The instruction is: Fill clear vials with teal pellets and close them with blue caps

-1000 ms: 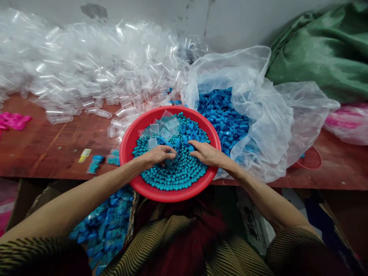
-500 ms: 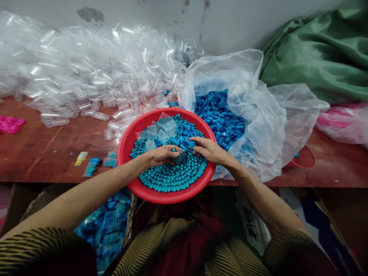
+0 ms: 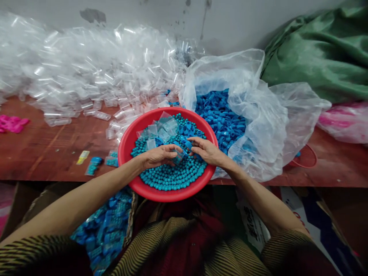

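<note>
The left hand (image 3: 159, 156) pinched a small clear container (image 3: 179, 157) between thumb and fingers, over the middle of a red basin (image 3: 172, 196) at the near edge of the desk (image 3: 57, 153). Turquoise showed through its wall, but whether the beads (image 3: 163, 182) lay inside it or only behind could not be told. The right hand (image 3: 205, 151) was just beside it, fingers bent and thumb below, with a blue piece (image 3: 188, 145) at the fingertips; whether they gripped it firmly was not clear. Loose beads covered the basin floor, with more clear containers (image 3: 163, 134) and blue pieces (image 3: 189, 127) lying on them toward the far side. The container looked light and thin-walled, stiff enough to keep its shape yet probably smooth and a little slippery, so it was best taken by its two side walls, low down, leaving the end free; a hard squeeze might have bowed or cracked it. The blue piece seemed light, rigid and tougher, suited to a fingertip hold on its outer sides. The beads looked hard and round, apt to roll out if the container tipped, so a level, gentle grip appeared wiser than a tight one.
</note>
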The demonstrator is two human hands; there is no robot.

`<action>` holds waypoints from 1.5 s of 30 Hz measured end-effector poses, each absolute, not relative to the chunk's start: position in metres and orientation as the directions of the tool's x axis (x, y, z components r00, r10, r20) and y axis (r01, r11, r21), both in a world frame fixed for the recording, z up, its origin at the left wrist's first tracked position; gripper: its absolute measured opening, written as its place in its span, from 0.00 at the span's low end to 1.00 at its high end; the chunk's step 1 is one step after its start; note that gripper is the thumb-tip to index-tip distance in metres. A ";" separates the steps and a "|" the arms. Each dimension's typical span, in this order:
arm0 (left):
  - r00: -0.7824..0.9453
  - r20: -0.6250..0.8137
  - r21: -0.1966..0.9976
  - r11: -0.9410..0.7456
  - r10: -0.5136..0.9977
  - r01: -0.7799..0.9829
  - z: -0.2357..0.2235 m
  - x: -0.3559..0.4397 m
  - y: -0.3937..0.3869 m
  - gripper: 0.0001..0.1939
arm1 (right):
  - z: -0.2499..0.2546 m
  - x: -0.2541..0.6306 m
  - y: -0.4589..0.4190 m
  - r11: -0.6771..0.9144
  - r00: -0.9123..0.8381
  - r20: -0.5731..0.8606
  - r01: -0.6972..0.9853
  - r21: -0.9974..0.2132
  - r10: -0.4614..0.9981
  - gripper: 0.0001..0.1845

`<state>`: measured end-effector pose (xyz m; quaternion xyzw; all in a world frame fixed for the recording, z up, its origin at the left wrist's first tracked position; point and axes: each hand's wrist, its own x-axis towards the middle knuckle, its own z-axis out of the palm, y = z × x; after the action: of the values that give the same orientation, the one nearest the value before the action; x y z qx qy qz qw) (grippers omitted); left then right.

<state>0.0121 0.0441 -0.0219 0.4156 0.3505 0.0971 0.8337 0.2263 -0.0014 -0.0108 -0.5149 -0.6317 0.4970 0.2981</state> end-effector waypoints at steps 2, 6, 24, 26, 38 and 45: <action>0.767 -0.472 0.758 0.644 0.435 0.102 -0.021 0.013 0.045 0.19 | -0.010 0.227 -0.002 -0.019 -0.302 -0.121 0.320 -0.947 0.946 0.21; 0.793 -0.448 0.757 0.648 0.414 0.089 -0.019 0.015 0.045 0.18 | -0.009 0.227 -0.003 -0.007 -0.308 -0.094 0.274 -0.962 0.947 0.20; 0.649 -0.658 0.738 0.498 0.382 0.455 -0.038 0.052 0.055 0.13 | -0.004 0.227 -0.003 -0.104 -0.272 -0.150 0.177 -0.979 0.950 0.19; 0.710 -0.601 0.736 0.599 0.366 0.314 -0.034 0.044 0.057 0.17 | -0.002 0.229 -0.002 -0.129 -0.257 -0.154 0.111 -0.985 0.954 0.19; 0.655 -0.441 0.846 0.527 0.613 0.076 -0.018 0.017 0.036 0.20 | -0.009 0.220 -0.007 -0.013 -0.355 -0.147 0.355 -0.935 0.923 0.18; 0.567 -0.364 0.928 0.342 0.739 0.151 -0.012 0.019 0.026 0.15 | 0.005 0.219 -0.012 0.240 -0.368 -0.010 0.626 -0.742 0.930 0.19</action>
<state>0.0193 0.0259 -0.0116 0.5345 0.4160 0.2083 0.7057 0.2188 -0.0124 0.0050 -0.5155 -0.7547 0.3382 0.2242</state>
